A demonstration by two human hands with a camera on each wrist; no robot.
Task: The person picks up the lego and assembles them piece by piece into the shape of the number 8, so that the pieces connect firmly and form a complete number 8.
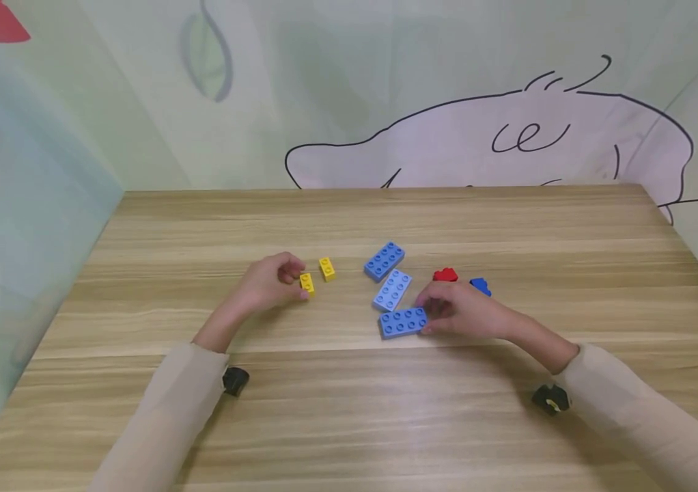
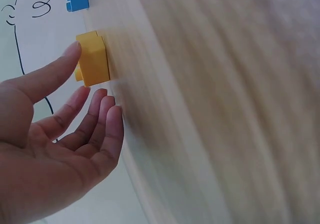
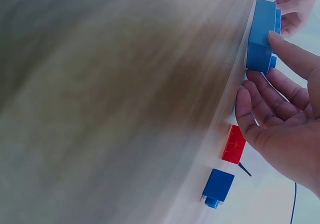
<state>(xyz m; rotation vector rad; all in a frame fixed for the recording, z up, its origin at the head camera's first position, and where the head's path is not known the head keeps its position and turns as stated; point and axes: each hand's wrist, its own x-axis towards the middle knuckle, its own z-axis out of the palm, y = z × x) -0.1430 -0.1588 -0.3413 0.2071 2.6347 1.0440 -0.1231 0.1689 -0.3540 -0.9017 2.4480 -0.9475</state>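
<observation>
Near the middle of the table, the left hand (image 1: pixel 270 281) has its thumb and index finger at opposite ends of a small yellow brick (image 1: pixel 306 284). The left wrist view shows that yellow brick (image 2: pixel 94 59) with the thumb against it and the other fingers curved below. A second yellow brick (image 1: pixel 327 269) lies just beyond. The right hand (image 1: pixel 468 311) holds the right end of the nearest large blue brick (image 1: pixel 403 322) between thumb and fingertips. In the right wrist view the thumb lies on this blue brick (image 3: pixel 261 39). Both held bricks rest on the table.
A light blue brick (image 1: pixel 393 290) and another large blue brick (image 1: pixel 384 261) lie behind the nearest one. Past the right hand are a small red brick (image 1: pixel 445 275) and a small dark blue brick (image 1: pixel 481 286). A patterned backdrop stands behind the wooden table (image 1: pixel 324 410).
</observation>
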